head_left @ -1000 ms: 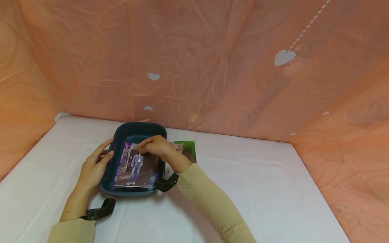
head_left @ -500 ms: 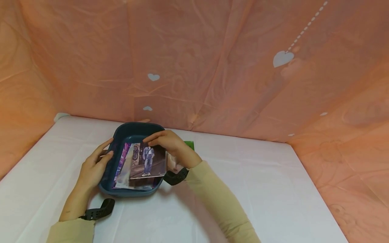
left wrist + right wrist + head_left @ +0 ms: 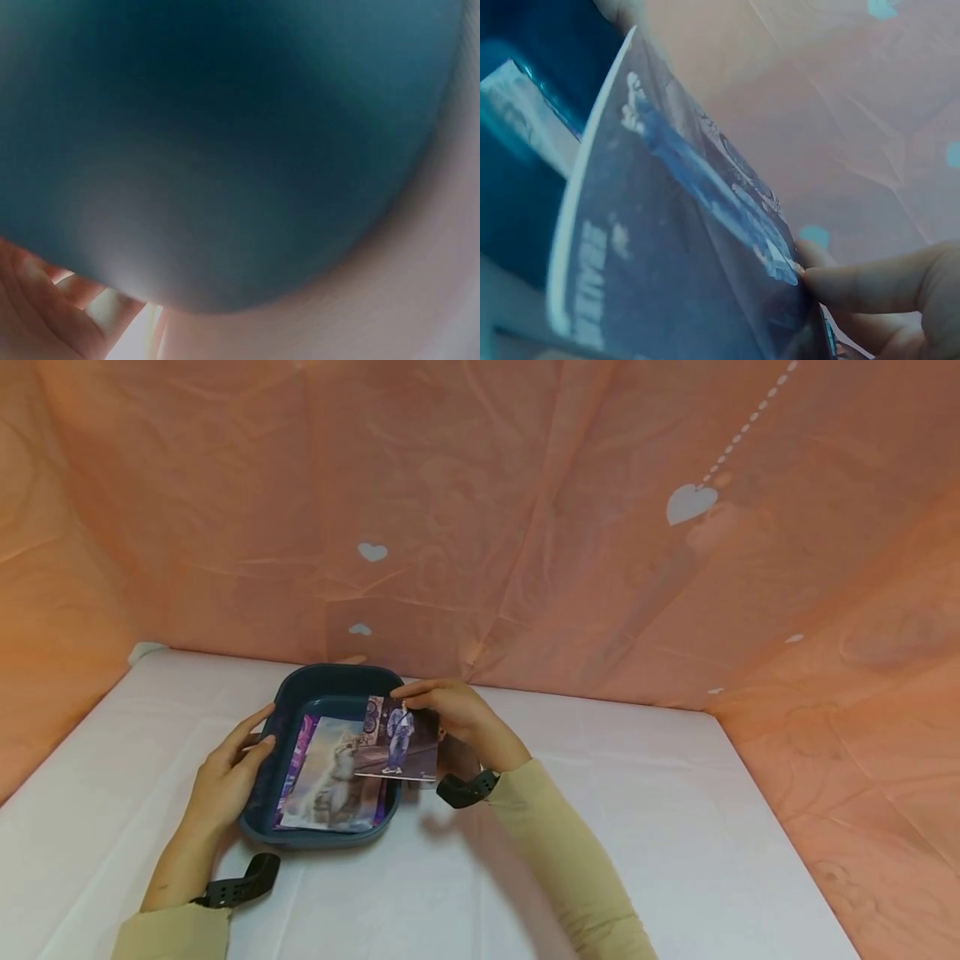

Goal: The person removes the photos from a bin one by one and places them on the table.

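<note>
In the head view my right hand (image 3: 457, 710) pinches a photo card (image 3: 408, 743) by its far edge, thumb against the face. The card shows a standing figure in blue denim on a dark street, and it overlaps the right rim of a dark blue plastic tub (image 3: 258, 810). In the right wrist view the card (image 3: 682, 247) stands steeply tilted, its pale edge toward the tub. My left hand (image 3: 228, 781) holds the tub's left side, thumb at the rim. Inside the tub lie more picture cards (image 3: 326, 789), a misty pale one uppermost, purple ones peeking out beneath.
A white cloth (image 3: 600, 810) covers the table. Orange sheeting (image 3: 487, 527) with pale hearts closes off the back and sides, close behind the tub. Another picture (image 3: 459, 756) lies right of the tub, mostly hidden under the right hand and card.
My right hand has drawn the denim-figure card off the pile and rightward over the tub's rim, uncovering the misty pale card. The left hand stays at the tub's side.
</note>
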A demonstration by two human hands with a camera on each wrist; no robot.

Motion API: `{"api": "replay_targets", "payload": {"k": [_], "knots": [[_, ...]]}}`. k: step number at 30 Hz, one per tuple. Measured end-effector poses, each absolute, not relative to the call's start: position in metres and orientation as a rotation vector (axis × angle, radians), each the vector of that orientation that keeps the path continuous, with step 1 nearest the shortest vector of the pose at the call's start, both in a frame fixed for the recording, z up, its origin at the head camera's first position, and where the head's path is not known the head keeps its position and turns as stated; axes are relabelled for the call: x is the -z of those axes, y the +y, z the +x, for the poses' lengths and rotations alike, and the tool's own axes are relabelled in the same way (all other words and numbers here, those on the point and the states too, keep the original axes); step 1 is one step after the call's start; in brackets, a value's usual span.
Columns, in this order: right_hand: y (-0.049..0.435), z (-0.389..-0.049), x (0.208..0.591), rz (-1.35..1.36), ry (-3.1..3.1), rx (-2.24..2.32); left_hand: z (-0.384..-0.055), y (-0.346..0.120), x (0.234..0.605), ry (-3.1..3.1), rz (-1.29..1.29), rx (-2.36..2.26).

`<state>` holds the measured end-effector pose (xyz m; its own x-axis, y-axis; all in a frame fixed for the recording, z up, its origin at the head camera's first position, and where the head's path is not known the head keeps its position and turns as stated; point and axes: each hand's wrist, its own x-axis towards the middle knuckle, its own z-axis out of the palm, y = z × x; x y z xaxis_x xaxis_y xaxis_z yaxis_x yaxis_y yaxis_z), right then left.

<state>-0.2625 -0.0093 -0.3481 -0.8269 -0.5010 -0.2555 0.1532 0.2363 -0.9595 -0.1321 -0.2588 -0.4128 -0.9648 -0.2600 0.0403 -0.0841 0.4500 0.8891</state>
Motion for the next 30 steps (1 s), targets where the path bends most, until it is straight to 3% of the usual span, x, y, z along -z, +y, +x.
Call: {"api": "replay_targets", "payload": {"k": [30], "knots": [[0.083,-0.285,0.363,-0.257,2.075,1.638,-0.134,-0.26,0.414,-2.515,0.288,1.508]]}}
